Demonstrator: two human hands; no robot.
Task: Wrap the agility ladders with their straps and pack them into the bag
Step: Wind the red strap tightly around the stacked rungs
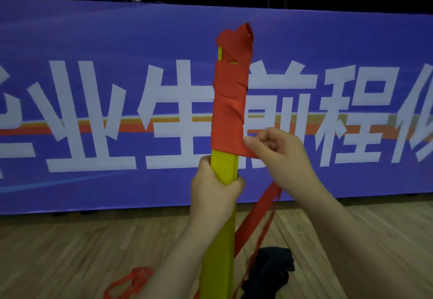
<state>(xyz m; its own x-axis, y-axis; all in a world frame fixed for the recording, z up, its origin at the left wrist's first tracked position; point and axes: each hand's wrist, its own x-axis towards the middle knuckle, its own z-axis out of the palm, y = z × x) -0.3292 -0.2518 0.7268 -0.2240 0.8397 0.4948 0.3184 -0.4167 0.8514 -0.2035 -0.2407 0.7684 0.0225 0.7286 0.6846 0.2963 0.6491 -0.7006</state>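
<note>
A bundle of yellow ladder rungs (222,233) stands upright in the middle of the head view. A red strap (230,102) is wound in overlapping turns around its upper half, up to the top end. My left hand (214,195) grips the bare yellow part just below the wrapping. My right hand (278,153) pinches the strap where it leaves the lowest turn, on the bundle's right side. The loose rest of the strap (257,216) hangs down to the floor. A black bag (269,273) lies crumpled on the floor at the lower right.
More red strap (133,280) lies tangled on the wooden floor (70,252) at the lower left. A large blue banner (93,102) with white characters stands close behind the bundle. A dark railing runs above it.
</note>
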